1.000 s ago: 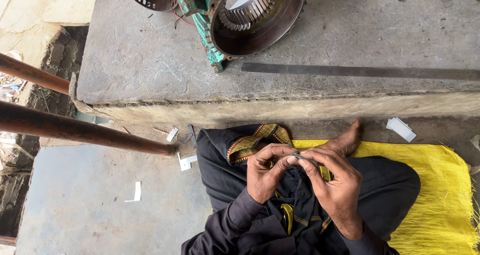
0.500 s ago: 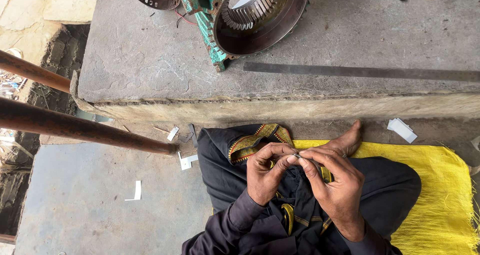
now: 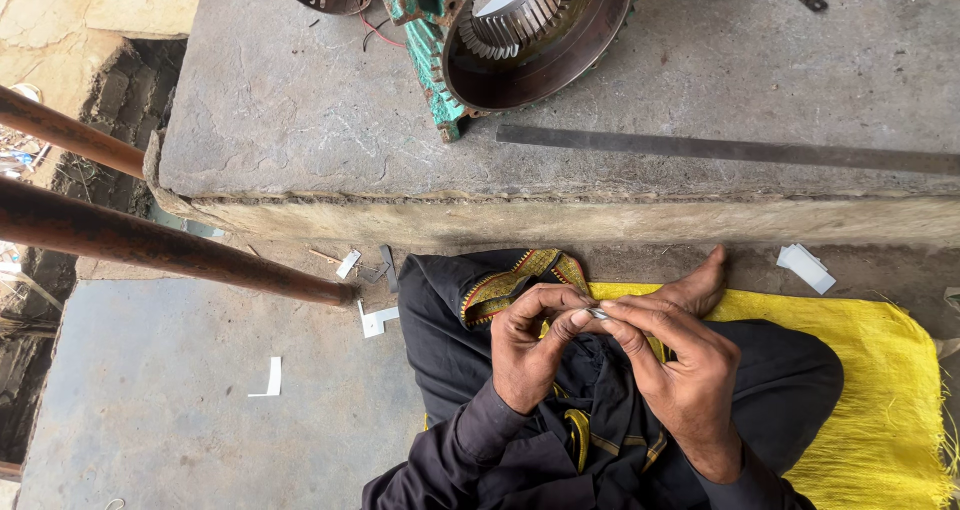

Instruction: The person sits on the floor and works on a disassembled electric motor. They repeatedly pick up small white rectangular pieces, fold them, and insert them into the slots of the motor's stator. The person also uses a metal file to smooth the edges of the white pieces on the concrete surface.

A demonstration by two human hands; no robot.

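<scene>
My left hand [image 3: 530, 345] and my right hand [image 3: 675, 370] meet over my lap. Their fingertips pinch a small pale strip [image 3: 596, 313] between them; it is too small to tell what it is made of. I sit cross-legged in dark clothes with a patterned trim [image 3: 520, 280], on a yellow woven mat [image 3: 880, 390]. One bare foot [image 3: 695, 288] rests on the mat beside my hands.
A raised stone slab [image 3: 300, 110] lies ahead, bearing a green motor housing with a toothed metal core [image 3: 520, 25] and a long flat metal strip [image 3: 730, 150]. Two rusty pipes [image 3: 150, 245] cross at the left. White paper scraps [image 3: 375, 320] and a folded piece [image 3: 805, 267] lie on the floor.
</scene>
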